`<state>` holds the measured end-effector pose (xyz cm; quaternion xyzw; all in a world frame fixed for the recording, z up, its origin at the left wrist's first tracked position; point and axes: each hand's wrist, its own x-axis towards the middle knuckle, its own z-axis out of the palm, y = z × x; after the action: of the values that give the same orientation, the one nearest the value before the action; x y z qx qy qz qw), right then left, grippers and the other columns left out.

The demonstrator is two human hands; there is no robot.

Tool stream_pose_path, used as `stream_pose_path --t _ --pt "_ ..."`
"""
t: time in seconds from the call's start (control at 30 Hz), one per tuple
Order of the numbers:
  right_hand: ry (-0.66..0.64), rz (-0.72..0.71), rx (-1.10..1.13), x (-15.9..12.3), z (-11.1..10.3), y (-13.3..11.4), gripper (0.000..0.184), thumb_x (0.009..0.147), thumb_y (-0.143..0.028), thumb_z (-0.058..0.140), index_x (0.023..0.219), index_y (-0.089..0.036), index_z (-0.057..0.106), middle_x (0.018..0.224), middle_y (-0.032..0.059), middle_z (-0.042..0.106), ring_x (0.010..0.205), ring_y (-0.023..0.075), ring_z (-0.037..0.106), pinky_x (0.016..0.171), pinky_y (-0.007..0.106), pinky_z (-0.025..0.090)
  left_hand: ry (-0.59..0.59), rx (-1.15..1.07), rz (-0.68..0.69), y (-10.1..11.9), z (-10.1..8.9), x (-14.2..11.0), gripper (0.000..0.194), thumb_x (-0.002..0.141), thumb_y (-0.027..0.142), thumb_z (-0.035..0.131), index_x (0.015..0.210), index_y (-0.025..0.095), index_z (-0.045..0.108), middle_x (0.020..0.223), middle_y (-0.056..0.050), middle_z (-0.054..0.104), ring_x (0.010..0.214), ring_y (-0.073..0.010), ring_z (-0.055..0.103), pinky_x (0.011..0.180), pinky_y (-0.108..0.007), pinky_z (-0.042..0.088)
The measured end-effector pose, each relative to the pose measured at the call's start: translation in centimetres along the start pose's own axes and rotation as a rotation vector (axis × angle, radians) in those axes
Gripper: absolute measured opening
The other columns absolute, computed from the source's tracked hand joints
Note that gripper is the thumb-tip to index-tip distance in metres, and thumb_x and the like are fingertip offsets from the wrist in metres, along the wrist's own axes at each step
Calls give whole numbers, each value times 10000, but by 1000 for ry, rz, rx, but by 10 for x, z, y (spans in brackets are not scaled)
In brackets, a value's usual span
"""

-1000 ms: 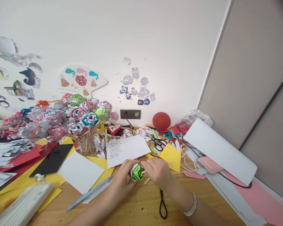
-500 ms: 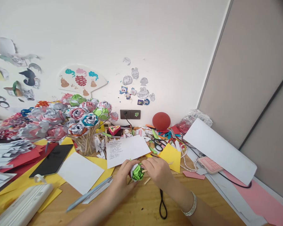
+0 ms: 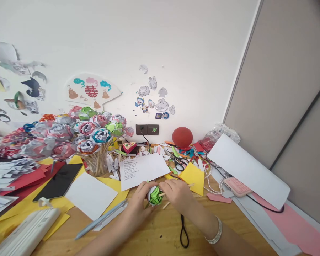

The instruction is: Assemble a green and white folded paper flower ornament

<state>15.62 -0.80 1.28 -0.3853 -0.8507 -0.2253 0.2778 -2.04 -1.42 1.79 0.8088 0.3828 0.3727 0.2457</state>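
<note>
A green and white paper flower (image 3: 156,196) is in my left hand (image 3: 139,202), whose fingers wrap around its left side. My right hand (image 3: 177,195) grips a thin wooden stick (image 3: 162,194); its tip lies against the green petals, and its other end shows past my knuckles. The right fingertips are close to the flower's upper edge, and I cannot tell whether they touch it. A second short piece of stick (image 3: 166,205) shows just below the right hand. Both hands are above the front middle of the wooden table (image 3: 154,234).
Many paper flowers (image 3: 88,128) stand at the left. Black scissors (image 3: 179,164), a written sheet (image 3: 144,170) and yellow paper (image 3: 193,177) lie beyond my hands. A blue pen (image 3: 101,219) and a black phone (image 3: 59,180) are left; a laptop (image 3: 249,170) is right.
Both hands stay in nearly the same place around the flower. The stick in my right hand has shifted very slightly left against the petals.
</note>
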Motion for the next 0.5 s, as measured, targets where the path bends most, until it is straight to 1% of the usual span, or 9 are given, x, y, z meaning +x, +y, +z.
stream_pose_path --t 0.13,0.23,0.3,0.4,0.5 --pt "-26 57 186 1 -5 0 142 888 -167 409 896 -170 551 743 26 617 678 155 560 581 258 400 1 -25 -10 0 0 1 488 613 26 476 1062 212 517 948 -33 565 868 -195 541 756 -297 459" --pt "13 143 295 3 -10 -1 136 882 -191 432 945 -193 552 800 16 642 712 151 580 620 256 411 -2 -64 -11 1 -2 2 474 623 44 498 1065 215 514 993 -46 570 918 -211 534 777 -312 457" --pt "53 192 329 4 -11 -1 134 878 -202 440 932 -203 562 800 11 652 707 150 589 620 255 410 11 -80 -4 3 -3 2 459 634 57 513 1065 216 512 1004 -49 571 927 -212 533 772 -306 454" --pt "108 240 352 5 -9 -2 117 865 -220 458 859 -203 574 763 11 657 674 151 593 593 249 404 28 -75 -6 4 -4 2 444 648 66 528 1063 223 507 987 -43 570 911 -202 536 755 -288 448" --pt "180 256 348 5 -7 -3 119 861 -236 459 832 -198 568 764 18 658 670 151 591 595 245 403 13 -61 -8 6 -5 1 446 654 61 531 1067 225 497 982 -41 565 894 -192 537 740 -274 446"
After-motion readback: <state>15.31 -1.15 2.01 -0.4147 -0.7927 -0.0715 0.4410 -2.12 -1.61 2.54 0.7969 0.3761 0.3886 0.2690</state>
